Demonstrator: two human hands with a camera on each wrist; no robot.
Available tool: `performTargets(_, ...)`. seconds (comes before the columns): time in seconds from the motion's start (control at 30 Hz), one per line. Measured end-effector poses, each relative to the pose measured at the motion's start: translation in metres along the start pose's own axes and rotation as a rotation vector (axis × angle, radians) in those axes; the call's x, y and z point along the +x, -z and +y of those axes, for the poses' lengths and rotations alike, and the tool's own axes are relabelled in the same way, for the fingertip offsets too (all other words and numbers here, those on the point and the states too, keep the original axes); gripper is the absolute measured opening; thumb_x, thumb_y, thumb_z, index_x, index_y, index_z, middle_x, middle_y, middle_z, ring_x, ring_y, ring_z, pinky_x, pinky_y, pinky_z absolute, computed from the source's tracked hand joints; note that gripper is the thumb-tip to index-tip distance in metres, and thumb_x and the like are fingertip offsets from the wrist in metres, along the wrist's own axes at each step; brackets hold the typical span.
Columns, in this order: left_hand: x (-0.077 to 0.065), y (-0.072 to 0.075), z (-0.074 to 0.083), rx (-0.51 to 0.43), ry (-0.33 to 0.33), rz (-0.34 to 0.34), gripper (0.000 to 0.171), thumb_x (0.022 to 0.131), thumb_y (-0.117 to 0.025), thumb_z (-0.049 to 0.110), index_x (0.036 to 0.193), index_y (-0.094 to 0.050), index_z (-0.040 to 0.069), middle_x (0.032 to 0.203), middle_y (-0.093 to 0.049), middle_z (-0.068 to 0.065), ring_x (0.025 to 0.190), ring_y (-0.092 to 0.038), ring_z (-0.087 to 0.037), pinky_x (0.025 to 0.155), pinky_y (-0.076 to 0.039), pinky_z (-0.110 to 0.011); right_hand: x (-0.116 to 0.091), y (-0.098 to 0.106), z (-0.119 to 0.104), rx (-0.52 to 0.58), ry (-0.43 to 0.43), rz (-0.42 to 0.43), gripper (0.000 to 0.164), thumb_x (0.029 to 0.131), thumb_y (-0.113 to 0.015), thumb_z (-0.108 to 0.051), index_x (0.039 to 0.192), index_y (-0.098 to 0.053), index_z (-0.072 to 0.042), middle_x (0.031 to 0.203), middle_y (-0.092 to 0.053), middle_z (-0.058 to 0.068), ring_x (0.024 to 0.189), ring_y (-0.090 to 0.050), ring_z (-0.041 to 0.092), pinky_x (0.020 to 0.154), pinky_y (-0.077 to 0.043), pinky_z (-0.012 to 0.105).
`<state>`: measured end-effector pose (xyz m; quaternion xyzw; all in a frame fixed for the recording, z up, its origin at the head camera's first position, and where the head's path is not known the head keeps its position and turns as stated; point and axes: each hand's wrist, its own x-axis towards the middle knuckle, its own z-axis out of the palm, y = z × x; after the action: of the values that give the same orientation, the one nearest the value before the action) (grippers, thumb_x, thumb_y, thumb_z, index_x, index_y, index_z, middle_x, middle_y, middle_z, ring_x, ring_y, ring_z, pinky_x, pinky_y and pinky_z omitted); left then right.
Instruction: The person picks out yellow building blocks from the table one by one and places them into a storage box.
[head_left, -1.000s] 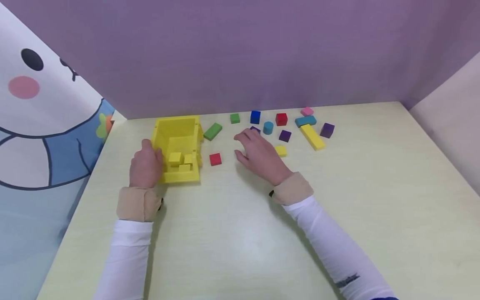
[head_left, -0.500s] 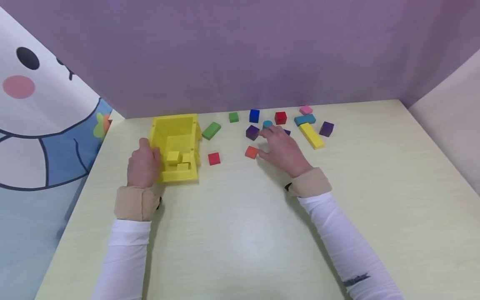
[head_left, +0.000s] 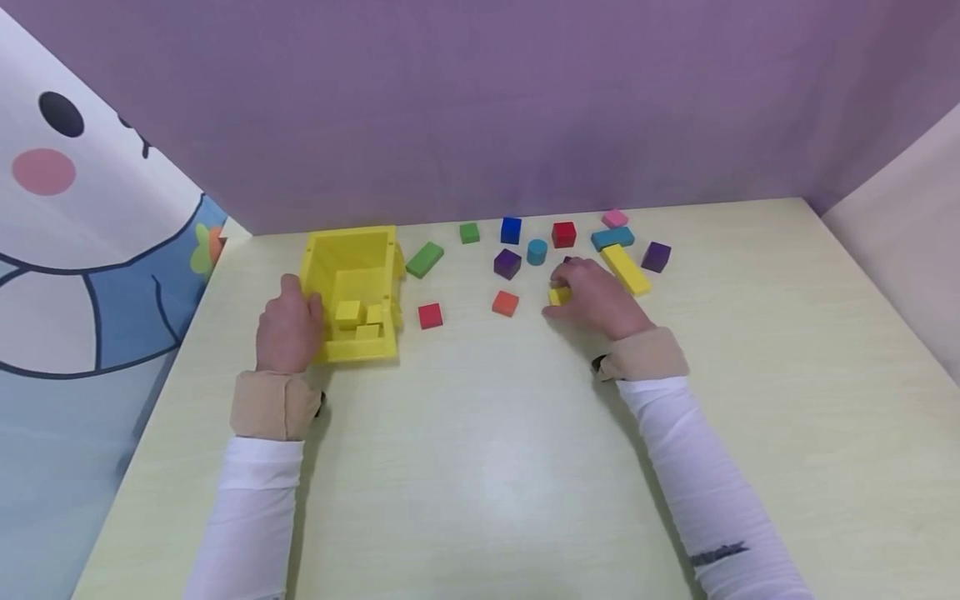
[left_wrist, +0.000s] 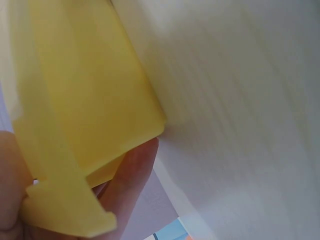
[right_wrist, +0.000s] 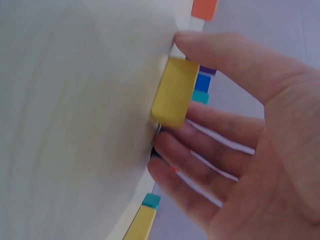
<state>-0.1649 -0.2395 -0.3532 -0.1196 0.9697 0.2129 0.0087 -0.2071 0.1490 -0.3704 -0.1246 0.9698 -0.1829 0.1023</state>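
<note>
A yellow box point(head_left: 358, 351) is seen near the back left corner of the tabletop point(head_left: 465, 467), and its left wall is gripped by the left hand point(head_left: 288, 327). Three yellow blocks point(head_left: 348, 314) are held inside, at the end farther from the back edge. One more yellow block point(head_left: 558, 297) is found out from about the middle of the back edge. It is circled by the thumb and bent fingers of the right hand point(head_left: 602, 302); whether it is squeezed cannot be told. A red block point(head_left: 430, 316) and an orange block point(head_left: 506, 303) are seen between the box and that hand. Near the back edge, a blue block point(head_left: 511, 230) and a pink block point(head_left: 615, 218) can be spotted.
</note>
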Motion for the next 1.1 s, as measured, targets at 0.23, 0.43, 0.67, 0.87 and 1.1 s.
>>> performTargets(0.23,0.0003,0.0008,-0.0006,0.006,0.000,-0.004,0.035,0.098,-0.032,0.024,0.117,-0.032,-0.006,0.083,-0.053,-0.026,0.062,-0.054,-0.033,0.050,-0.041,-0.035,0.0011,0.0053,0.0052,0.022,0.017,-0.055,0.044,0.077,-0.073,-0.030,0.116,-0.061,-0.011,0.105,-0.059,0.005,0.095,-0.051,0.022,0.090,-0.045,0.037)
performTargets(0.43,0.0028,0.0019,0.0003,0.002,0.010,-0.019,0.037,0.098,-0.031,0.024,0.119,-0.032,-0.006,0.085,-0.054,-0.026,0.063,-0.054,-0.032,0.051,-0.041,-0.034,0.0014,0.0070,0.0050,0.013,0.026,-0.048,0.043,0.078,-0.073,-0.028,0.116,-0.063,-0.012,0.106,-0.061,0.005,0.095,-0.053,0.022,0.089,-0.046,0.036)
performTargets(0.67,0.0017,0.0009,0.0010,0.007,-0.004,0.010,0.034,0.098,-0.033,0.023,0.116,-0.033,-0.006,0.083,-0.054,-0.027,0.062,-0.055,-0.035,0.052,-0.042,-0.038,0.0014,0.0077,0.0050,0.013,0.036,-0.038,0.043,0.077,-0.073,-0.027,0.117,-0.063,-0.012,0.107,-0.062,0.006,0.096,-0.054,0.022,0.088,-0.046,0.036)
performTargets(0.87,0.0003,0.0007,0.0014,0.011,-0.009,0.015,0.034,0.098,-0.033,0.023,0.116,-0.033,-0.006,0.082,-0.054,-0.026,0.062,-0.055,-0.034,0.051,-0.042,-0.037,0.0010,0.0093,0.0034,0.014,0.054,-0.022,0.043,0.078,-0.072,-0.027,0.117,-0.062,-0.011,0.110,-0.062,0.006,0.100,-0.055,0.023,0.090,-0.046,0.037)
performTargets(1.1,0.0012,-0.0005,0.0015,0.008,0.010,-0.001,0.036,0.098,-0.033,0.023,0.118,-0.032,-0.006,0.085,-0.054,-0.026,0.062,-0.055,-0.033,0.053,-0.043,-0.037,0.0007,0.0103,0.0001,0.022,0.075,0.003,0.042,0.079,-0.072,-0.027,0.115,-0.063,-0.010,0.108,-0.062,0.006,0.098,-0.055,0.023,0.089,-0.047,0.037)
